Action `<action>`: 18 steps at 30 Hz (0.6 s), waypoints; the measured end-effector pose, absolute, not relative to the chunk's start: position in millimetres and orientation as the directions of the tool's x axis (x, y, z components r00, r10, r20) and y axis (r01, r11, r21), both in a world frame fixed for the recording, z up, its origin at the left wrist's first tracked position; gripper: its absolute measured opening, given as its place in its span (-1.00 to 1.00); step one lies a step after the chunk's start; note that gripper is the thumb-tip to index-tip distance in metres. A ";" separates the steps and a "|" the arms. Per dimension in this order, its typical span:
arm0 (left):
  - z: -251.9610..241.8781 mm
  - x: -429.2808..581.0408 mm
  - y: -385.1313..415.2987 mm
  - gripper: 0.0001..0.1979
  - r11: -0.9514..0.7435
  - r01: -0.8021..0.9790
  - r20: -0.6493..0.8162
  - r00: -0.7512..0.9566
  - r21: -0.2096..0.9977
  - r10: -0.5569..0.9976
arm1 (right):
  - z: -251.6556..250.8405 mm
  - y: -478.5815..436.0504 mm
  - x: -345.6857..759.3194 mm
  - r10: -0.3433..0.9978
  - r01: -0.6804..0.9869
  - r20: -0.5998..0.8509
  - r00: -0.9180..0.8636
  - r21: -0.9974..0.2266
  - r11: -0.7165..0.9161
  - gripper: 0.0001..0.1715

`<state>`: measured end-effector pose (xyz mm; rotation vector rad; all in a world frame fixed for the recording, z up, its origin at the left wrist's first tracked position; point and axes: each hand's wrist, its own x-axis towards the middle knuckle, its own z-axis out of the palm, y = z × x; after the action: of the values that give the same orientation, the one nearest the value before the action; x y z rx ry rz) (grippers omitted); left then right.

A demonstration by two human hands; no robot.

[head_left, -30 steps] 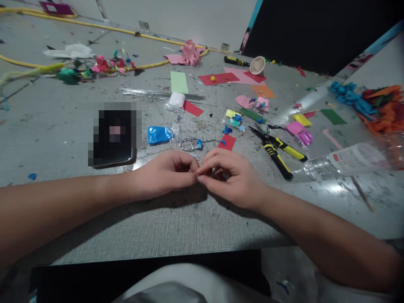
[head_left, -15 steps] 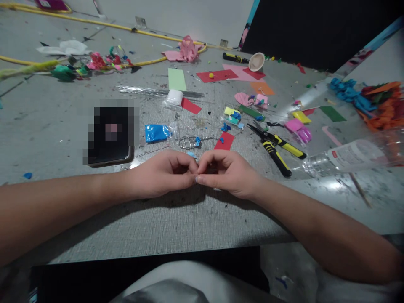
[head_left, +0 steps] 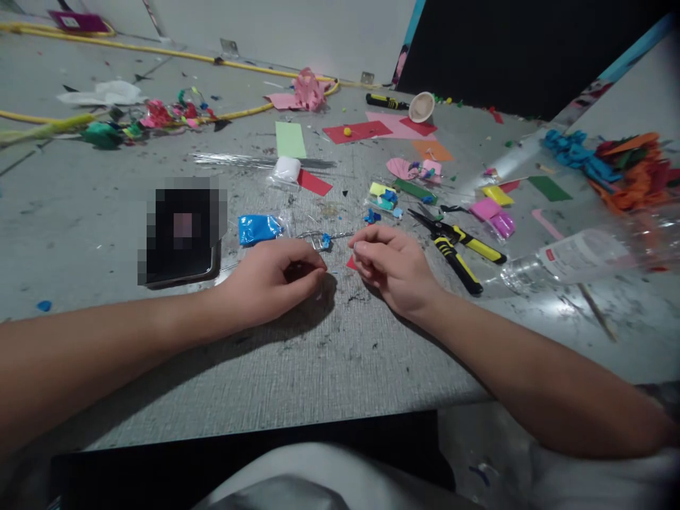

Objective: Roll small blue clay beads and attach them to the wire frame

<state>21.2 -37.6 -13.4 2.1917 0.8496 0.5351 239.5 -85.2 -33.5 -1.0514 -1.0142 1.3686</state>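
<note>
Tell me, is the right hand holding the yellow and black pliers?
No. The right hand rests curled on the table, and the yellow and black pliers lie apart from it, untouched.

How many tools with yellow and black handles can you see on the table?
2: yellow-and-black handled pliers lying just right of the right hand, and a yellow-and-black tool far back beside the small round cup.

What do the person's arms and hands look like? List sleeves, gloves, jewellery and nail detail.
Both forearms are bare right to the frame edges, with no sleeves in view. The left hand and right hand are ungloved, and no rings, watch or bracelets show on the wrists or fingers. The nails look short and unpainted, though they are small in this view. No markings are visible on either arm.
</note>
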 end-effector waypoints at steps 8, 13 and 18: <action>-18.4 30.0 -32.9 -0.80 -0.729 0.504 0.151 0.766 0.462 0.625 | -34.6 -83.9 238.0 0.992 -0.054 0.124 -0.013 -0.991 0.123 -0.80; -21.0 32.0 -32.2 -0.80 -0.764 0.481 0.161 0.792 0.429 0.589 | -36.5 -88.2 235.3 0.963 0.087 0.267 -0.039 -0.959 0.270 -0.87; -24.3 33.8 -29.6 -0.80 -0.767 0.460 0.188 0.790 0.448 0.583 | -41.7 -89.5 233.4 0.952 0.091 0.304 -0.025 -0.948 0.305 -0.88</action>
<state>33.8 -29.6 -24.3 2.5990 0.7897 0.4492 233.4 -89.5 -41.7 -1.0372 -1.4157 0.9383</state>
